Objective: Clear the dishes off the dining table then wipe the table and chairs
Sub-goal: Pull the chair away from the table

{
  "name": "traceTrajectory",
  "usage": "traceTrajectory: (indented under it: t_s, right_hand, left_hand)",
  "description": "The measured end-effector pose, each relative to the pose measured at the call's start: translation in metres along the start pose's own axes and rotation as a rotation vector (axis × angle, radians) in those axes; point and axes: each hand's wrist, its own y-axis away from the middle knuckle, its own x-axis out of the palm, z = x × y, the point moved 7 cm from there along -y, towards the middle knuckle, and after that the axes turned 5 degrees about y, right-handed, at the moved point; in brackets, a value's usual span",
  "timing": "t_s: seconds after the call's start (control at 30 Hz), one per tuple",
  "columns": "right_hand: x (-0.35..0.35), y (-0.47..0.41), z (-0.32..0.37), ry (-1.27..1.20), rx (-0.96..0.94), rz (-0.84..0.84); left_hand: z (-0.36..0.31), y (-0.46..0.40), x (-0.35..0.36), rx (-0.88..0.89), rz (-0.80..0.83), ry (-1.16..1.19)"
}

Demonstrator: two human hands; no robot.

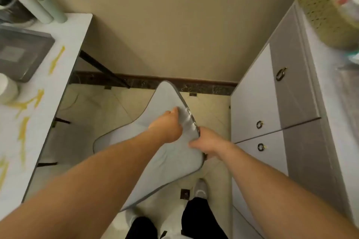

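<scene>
A grey padded chair [155, 161] stands on the tiled floor between the dining table [58, 87] and a cabinet. My left hand [167, 126] lies on the chair's upper padding near its dark right edge. Its fingers are curled over a pale, blurred cloth [188, 120] pressed against the padding. My right hand [208, 143] grips the chair's right edge, thumb on top and fingers wrapped underneath. The table's white top has yellow veining.
On the table sit a grey tray [21, 54], two pale green bottles [48, 6] and a white cup [6, 89]. A grey cabinet [275, 103] with ring handles stands close on the right, a woven basket [322, 11] on top. My feet are below the chair.
</scene>
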Motion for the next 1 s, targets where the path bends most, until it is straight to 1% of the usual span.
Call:
traceTrajectory:
  t_s: [0.1, 0.23, 0.4, 0.53, 0.6, 0.73, 0.83, 1.0]
  right_hand:
    - [-0.003, -0.012, 0.005, 0.181, -0.075, -0.113]
    - [-0.01, -0.025, 0.013, 0.164, -0.09, -0.17]
    - [-0.026, -0.044, 0.059, 0.122, -0.12, -0.307]
    - [-0.038, -0.066, 0.113, 0.098, -0.134, -0.42]
    - [-0.039, -0.081, 0.148, 0.094, -0.154, -0.462]
    - [-0.05, -0.109, 0.201, 0.078, -0.156, -0.571]
    - [-0.065, -0.126, 0.225, 0.065, -0.141, -0.604]
    - [-0.1, -0.165, 0.242, -0.087, -0.087, -0.613]
  left_hand:
    - [0.01, 0.004, 0.007, -0.081, 0.041, -0.005]
    - [0.037, 0.012, 0.014, -0.139, 0.088, -0.018]
    - [0.061, 0.016, 0.001, -0.134, 0.075, 0.008]
    - [0.091, 0.018, -0.025, -0.121, 0.035, 0.049]
    - [0.119, 0.013, -0.044, -0.124, 0.027, 0.06]
    - [0.161, -0.007, -0.092, -0.13, -0.021, 0.072]
    - [0.174, -0.02, -0.118, -0.136, -0.036, 0.079]
    - [0.166, -0.06, -0.159, -0.171, -0.023, 0.095]
